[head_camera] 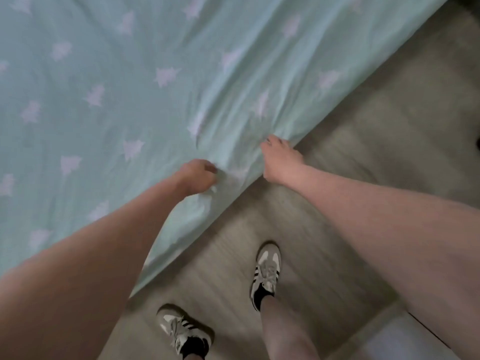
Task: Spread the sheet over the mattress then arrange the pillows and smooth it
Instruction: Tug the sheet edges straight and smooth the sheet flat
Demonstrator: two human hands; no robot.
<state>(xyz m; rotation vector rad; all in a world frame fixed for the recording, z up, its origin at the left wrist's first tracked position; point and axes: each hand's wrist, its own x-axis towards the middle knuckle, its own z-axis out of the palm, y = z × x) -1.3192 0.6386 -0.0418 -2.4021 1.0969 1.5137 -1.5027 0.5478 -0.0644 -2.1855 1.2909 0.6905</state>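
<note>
Head view shows the sheet (155,100) lying over the bed, its edge hanging toward the floor (363,141). Left hand (198,176) has its fingers curled, pinching a fold just inside that edge; right hand (279,158) grips the edge itself, farther along. Creases fan out from both grips. Uneven pulling could drag the sheet askew. No pillows are visible.

Bed (233,193): covered by pale green sheet (109,81) with white tree print, creased near its edge. Floor (350,141), grey wood-look, right and near.
</note>
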